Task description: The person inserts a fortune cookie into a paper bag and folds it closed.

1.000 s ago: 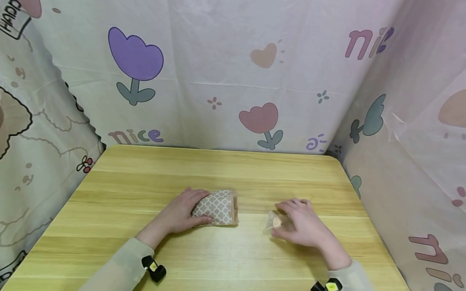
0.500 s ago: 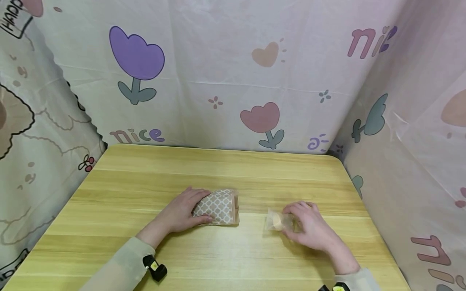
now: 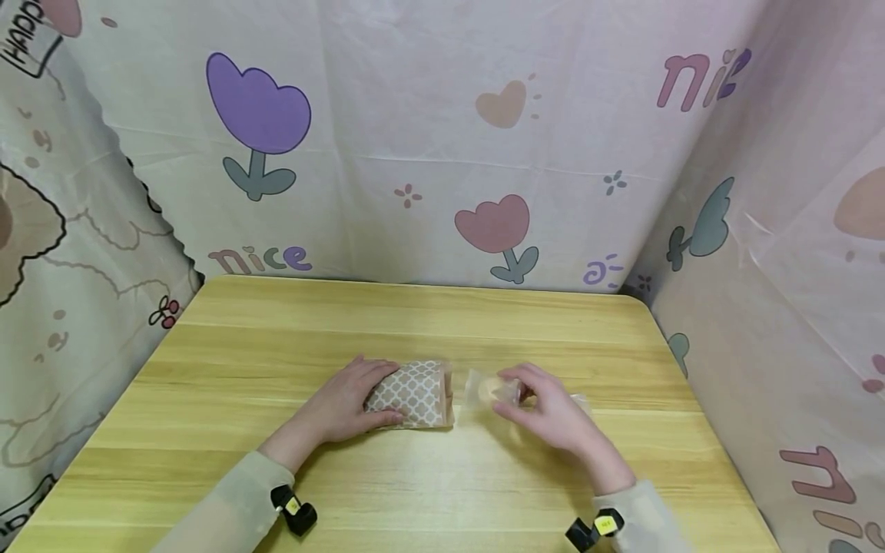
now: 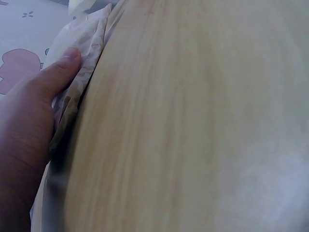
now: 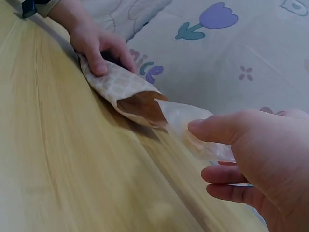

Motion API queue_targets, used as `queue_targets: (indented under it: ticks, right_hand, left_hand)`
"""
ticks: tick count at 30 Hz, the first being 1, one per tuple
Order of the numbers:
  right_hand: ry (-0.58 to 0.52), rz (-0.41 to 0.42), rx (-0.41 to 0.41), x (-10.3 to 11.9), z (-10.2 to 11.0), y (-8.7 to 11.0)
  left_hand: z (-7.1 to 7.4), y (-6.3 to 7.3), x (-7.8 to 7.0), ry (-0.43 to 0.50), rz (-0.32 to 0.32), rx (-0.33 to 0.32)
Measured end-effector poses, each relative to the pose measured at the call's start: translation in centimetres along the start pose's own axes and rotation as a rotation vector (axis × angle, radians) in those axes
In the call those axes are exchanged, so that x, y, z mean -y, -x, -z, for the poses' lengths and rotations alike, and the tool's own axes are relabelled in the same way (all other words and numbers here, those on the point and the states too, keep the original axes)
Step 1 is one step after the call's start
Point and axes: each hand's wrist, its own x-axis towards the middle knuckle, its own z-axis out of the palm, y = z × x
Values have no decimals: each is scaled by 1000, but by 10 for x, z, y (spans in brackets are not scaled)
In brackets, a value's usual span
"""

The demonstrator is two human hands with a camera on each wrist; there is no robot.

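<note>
A brown paper bag (image 3: 415, 393) with a white lattice pattern lies on the wooden table. My left hand (image 3: 342, 401) grips its left end, thumb on the near side and fingers over the top. In the right wrist view the bag's mouth (image 5: 145, 104) gapes toward the right. My right hand (image 3: 546, 411) pinches a small clear packet (image 3: 489, 389) with something pale yellow and rounded inside. Its free end is right at the bag's mouth in the right wrist view. In the left wrist view my thumb (image 4: 63, 67) presses the crinkled bag.
Part of another clear wrapper (image 3: 581, 401) shows behind my right hand. The wooden table (image 3: 387, 322) meets patterned cloth hangings (image 3: 387, 115) at the back and on both sides.
My right hand lifted the small packet, first drawing slightly right, then moved left toward the bag's mouth. A wrapper behind that hand has come into sight. My left hand stays put.
</note>
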Motion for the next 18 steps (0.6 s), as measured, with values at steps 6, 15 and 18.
queue_targets:
  ticks: [6,15,18]
  right_hand:
    - [5,10,8,7,-14,-21]
    - [18,-9,112,13,-28,-39]
    - [21,-35,122,12,-29,-40]
  left_hand:
    - [0,0,1,5,-7,-6]
    - [0,-1,0,7,20,22]
    - [1,-1,0,8,23,28]
